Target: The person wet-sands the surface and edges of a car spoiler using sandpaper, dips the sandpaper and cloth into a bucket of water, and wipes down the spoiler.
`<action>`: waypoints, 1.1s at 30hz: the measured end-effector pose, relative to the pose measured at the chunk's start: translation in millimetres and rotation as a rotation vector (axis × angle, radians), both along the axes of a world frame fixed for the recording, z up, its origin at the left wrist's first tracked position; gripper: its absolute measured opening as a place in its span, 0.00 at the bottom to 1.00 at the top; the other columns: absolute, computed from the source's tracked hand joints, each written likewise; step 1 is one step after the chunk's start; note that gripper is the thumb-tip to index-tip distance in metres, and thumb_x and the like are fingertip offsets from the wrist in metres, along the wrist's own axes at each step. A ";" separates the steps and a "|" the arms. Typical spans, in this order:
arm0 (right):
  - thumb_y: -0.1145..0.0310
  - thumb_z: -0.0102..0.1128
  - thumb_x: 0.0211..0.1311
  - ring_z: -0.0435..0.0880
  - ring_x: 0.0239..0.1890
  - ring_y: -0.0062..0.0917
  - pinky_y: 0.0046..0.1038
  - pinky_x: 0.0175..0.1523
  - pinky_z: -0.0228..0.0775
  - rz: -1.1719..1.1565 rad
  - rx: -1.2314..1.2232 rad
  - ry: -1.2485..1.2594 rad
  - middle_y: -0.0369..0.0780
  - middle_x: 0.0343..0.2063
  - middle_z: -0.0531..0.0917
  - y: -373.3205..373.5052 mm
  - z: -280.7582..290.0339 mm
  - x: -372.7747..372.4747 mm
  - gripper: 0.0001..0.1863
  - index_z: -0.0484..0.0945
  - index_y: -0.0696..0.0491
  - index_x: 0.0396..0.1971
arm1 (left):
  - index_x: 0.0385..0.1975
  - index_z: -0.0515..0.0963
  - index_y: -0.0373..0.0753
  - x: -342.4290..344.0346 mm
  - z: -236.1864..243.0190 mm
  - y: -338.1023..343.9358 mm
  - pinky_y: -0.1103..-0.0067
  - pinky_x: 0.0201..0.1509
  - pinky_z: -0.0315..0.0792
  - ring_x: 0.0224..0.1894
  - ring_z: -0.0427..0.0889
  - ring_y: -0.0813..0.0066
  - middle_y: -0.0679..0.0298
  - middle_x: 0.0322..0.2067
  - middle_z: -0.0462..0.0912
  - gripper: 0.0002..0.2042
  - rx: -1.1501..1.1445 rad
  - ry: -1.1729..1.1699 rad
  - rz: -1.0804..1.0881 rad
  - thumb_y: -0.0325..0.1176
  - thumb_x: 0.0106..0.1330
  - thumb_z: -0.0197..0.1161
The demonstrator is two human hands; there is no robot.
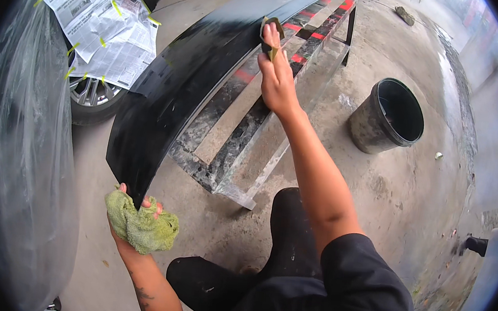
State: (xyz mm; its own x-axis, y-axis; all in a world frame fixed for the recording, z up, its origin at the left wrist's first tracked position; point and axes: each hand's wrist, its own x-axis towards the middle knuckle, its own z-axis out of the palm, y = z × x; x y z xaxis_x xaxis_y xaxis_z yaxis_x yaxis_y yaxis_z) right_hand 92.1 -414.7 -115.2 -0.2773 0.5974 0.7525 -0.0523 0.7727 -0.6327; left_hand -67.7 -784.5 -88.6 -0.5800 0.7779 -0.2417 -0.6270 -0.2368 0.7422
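Observation:
A long, curved black car body panel (175, 84) stretches from near left to far right, with a pale greyish sheen toward its far end. My right hand (278, 84) reaches to its right edge, fingers pressed on a folded piece of brownish sandpaper (271, 52). At the panel's near end, my left hand (152, 207) is closed on a damp-looking green cloth (142, 224) and on the panel's tip. The cloth hides most of that hand; the thumb and some fingertips show around the edge.
A paint-stained slatted metal stand (219, 153) is under and beside the panel. To the right, a black bucket (376, 122) sits on the concrete floor (353, 182). Plastic sheeting (24, 153), taped newspaper (116, 43) and a car wheel (91, 97) are at left.

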 end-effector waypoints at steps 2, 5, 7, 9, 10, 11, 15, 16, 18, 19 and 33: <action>0.66 0.43 0.73 0.48 0.79 0.44 0.51 0.78 0.37 -0.052 -0.045 0.006 0.48 0.77 0.52 5.2 -1.1 -4.7 0.33 0.52 0.50 0.77 | 0.34 0.78 0.47 8.6 4.7 0.7 0.63 0.30 0.71 0.27 0.75 0.52 0.56 0.26 0.79 0.20 -0.036 0.055 0.081 0.57 0.74 0.53; 0.64 0.47 0.70 0.48 0.79 0.44 0.52 0.77 0.37 0.025 0.079 -0.147 0.49 0.77 0.51 -70.7 -1.0 -9.7 0.37 0.51 0.51 0.77 | 0.37 0.74 0.44 21.9 22.5 6.7 0.63 0.34 0.71 0.19 0.71 0.63 0.62 0.24 0.77 0.17 -0.075 0.002 0.111 0.48 0.80 0.44; 0.64 0.48 0.68 0.48 0.79 0.41 0.52 0.78 0.36 0.092 0.171 -0.233 0.46 0.77 0.53 -89.0 -6.8 -7.0 0.38 0.52 0.51 0.77 | 0.38 0.73 0.44 19.5 16.9 2.9 0.64 0.34 0.71 0.18 0.70 0.63 0.62 0.24 0.77 0.16 -0.075 0.053 0.177 0.48 0.80 0.45; 0.64 0.47 0.68 0.49 0.79 0.39 0.52 0.78 0.35 0.020 0.155 -0.249 0.44 0.77 0.54 -69.0 -5.3 -1.7 0.37 0.52 0.50 0.77 | 0.38 0.72 0.45 16.2 15.3 -0.6 0.64 0.33 0.71 0.17 0.69 0.64 0.63 0.23 0.75 0.15 -0.074 0.097 0.220 0.48 0.79 0.46; 0.63 0.46 0.68 0.50 0.79 0.38 0.52 0.78 0.35 -0.041 0.111 -0.211 0.43 0.77 0.54 -41.2 -2.5 -1.3 0.36 0.53 0.49 0.77 | 0.38 0.72 0.45 13.8 14.9 -1.2 0.64 0.33 0.71 0.17 0.69 0.64 0.63 0.23 0.75 0.15 -0.072 0.097 0.213 0.48 0.79 0.46; 0.62 0.44 0.71 0.51 0.79 0.38 0.52 0.78 0.36 -0.101 0.107 -0.182 0.43 0.77 0.54 -8.9 -3.5 -0.4 0.35 0.53 0.48 0.77 | 0.38 0.72 0.44 10.8 13.9 -4.0 0.64 0.33 0.71 0.17 0.70 0.64 0.63 0.23 0.76 0.15 -0.069 0.128 0.176 0.48 0.79 0.46; 0.55 0.43 0.75 0.54 0.78 0.42 0.57 0.74 0.46 -0.254 0.063 -0.276 0.48 0.76 0.56 92.6 -2.8 26.7 0.34 0.54 0.53 0.75 | 0.36 0.73 0.45 16.3 17.4 1.2 0.63 0.33 0.72 0.17 0.71 0.63 0.63 0.24 0.77 0.16 -0.108 0.013 0.026 0.49 0.79 0.45; 0.55 0.44 0.74 0.54 0.77 0.43 0.56 0.75 0.47 -0.258 0.094 -0.279 0.50 0.75 0.55 98.7 -5.7 29.1 0.35 0.54 0.54 0.75 | 0.36 0.73 0.45 16.5 13.5 1.0 0.63 0.33 0.72 0.17 0.71 0.63 0.63 0.24 0.77 0.16 -0.105 0.011 0.021 0.49 0.79 0.45; 0.56 0.48 0.73 0.52 0.77 0.46 0.51 0.76 0.46 -0.181 0.053 -0.237 0.52 0.76 0.54 34.0 -4.2 3.2 0.37 0.52 0.56 0.75 | 0.35 0.74 0.46 10.3 1.2 -8.3 0.62 0.34 0.72 0.17 0.72 0.62 0.62 0.24 0.78 0.17 -0.026 0.040 0.041 0.49 0.79 0.45; 0.58 0.50 0.72 0.51 0.78 0.47 0.50 0.77 0.46 -0.106 0.084 -0.208 0.51 0.76 0.53 -3.4 -10.0 -5.7 0.38 0.51 0.56 0.76 | 0.35 0.74 0.46 8.4 -0.5 -9.7 0.62 0.34 0.72 0.17 0.72 0.62 0.62 0.24 0.78 0.17 -0.022 0.046 0.044 0.49 0.79 0.45; 0.62 0.59 0.62 0.62 0.74 0.41 0.56 0.72 0.54 -0.296 0.319 -0.541 0.43 0.69 0.69 -3.3 7.8 30.5 0.33 0.66 0.51 0.68 | 0.29 0.77 0.44 -9.7 -25.0 -15.8 0.62 0.34 0.73 0.21 0.75 0.55 0.58 0.22 0.78 0.22 -0.186 -0.028 -0.068 0.53 0.77 0.46</action>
